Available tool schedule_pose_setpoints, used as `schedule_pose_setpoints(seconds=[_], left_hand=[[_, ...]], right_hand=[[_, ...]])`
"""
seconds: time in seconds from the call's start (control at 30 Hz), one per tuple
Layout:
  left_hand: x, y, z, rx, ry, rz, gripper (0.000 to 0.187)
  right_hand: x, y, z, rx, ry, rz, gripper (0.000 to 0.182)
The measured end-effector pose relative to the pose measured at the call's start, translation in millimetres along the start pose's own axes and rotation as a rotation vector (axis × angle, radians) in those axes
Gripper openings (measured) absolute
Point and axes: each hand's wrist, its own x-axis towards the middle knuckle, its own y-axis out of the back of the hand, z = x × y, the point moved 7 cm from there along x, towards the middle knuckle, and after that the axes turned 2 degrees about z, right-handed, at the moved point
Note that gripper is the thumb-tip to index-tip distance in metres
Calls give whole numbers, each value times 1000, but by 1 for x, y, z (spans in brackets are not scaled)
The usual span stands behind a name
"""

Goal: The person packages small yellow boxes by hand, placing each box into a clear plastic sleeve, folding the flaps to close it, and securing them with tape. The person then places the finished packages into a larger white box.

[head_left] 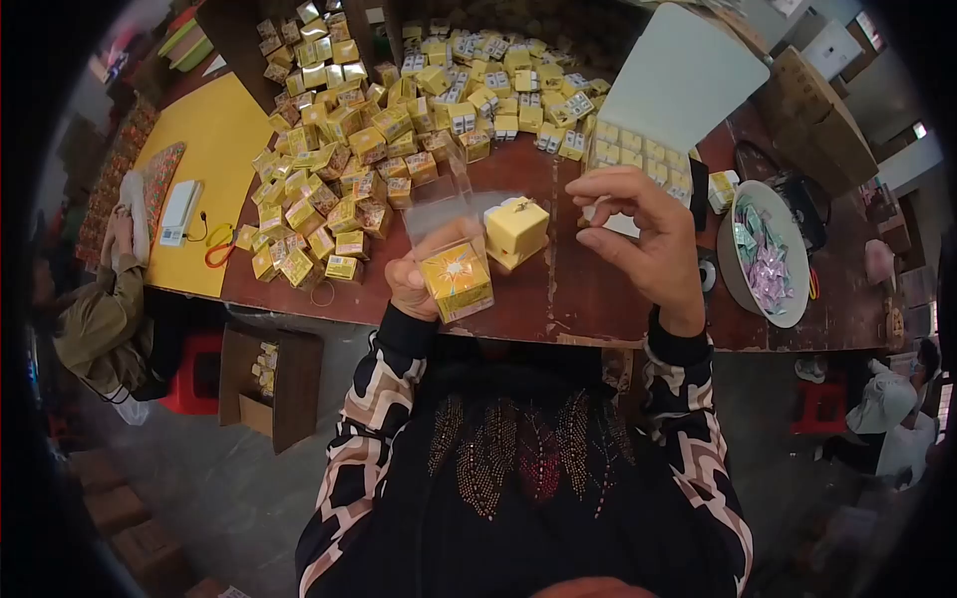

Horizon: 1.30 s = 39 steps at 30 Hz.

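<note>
My left hand (411,286) is closed round a small yellow printed box (459,281) with a clear plastic part standing up behind it. Just right of that box, a yellow cube (516,228) with a small dark piece on top sits over the table's front area; whether my left fingers touch it is hidden. My right hand (646,239) hovers to the right of the cube, thumb and fingers curved and apart. A small dark thing shows by its fingertips, too small to make out.
Many packed yellow boxes (344,169) and loose cubes (518,75) lie piled at the back. An open white box (638,154) of cubes stands at right, near a bowl (731,261) of wrapped packets. Another person (105,319) sits at left.
</note>
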Motion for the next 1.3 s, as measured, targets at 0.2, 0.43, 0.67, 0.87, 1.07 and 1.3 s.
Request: schedule_pose_setpoints(seconds=[0.2, 0.43, 0.67, 0.87, 1.07, 1.3], left_hand=[[8, -8, -5, 212, 48, 250, 72], [6, -26, 10, 213, 96, 43, 73], [13, -27, 28, 564, 85, 225, 71], [15, -27, 28, 398, 49, -31, 72], [10, -20, 19, 358, 42, 75, 78], [10, -21, 5, 141, 83, -100, 82]], right_hand=[[13, -19, 20, 328, -271, -186, 50], [6, -29, 32, 176, -330, -260, 45], [3, -28, 8, 125, -329, -18, 38], [4, -22, -10, -137, -195, -38, 43], [28, -15, -6, 123, -16, -79, 48], [31, -39, 17, 131, 124, -352, 55]])
